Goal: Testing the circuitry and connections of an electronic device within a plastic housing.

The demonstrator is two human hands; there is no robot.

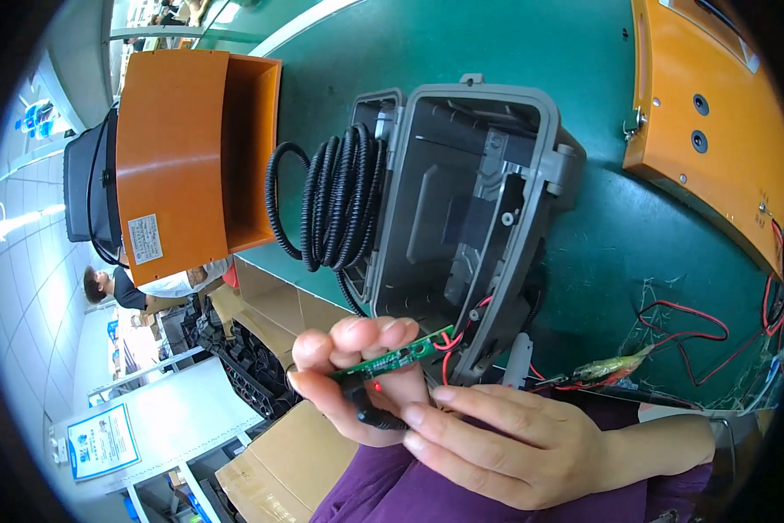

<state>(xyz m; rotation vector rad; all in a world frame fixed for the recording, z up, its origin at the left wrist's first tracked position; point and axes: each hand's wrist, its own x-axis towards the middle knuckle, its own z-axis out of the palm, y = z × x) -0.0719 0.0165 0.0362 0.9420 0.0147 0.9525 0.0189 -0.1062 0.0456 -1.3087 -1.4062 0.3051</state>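
My left hand (344, 392) is closed around a narrow green circuit board (401, 358), its fingers curled over the edge. A small red light glows by the board, over my palm. At the board's lower side is a black plug (376, 417) with a ribbed tail. The fingertips of my right hand (514, 444) pinch the end of that plug. Red wires (449, 342) run from the board toward an open grey plastic case (418, 244), which has metal brackets inside. A coil of black corrugated cable (344, 200) lies against the case.
On the green table (584, 52) stand an orange open-fronted housing (174, 157) at left and an orange box (706, 113) at right. Red and black wires (688, 336) trail at right. Cardboard boxes (292, 462) are at lower left. Another person (130, 292) is far left.
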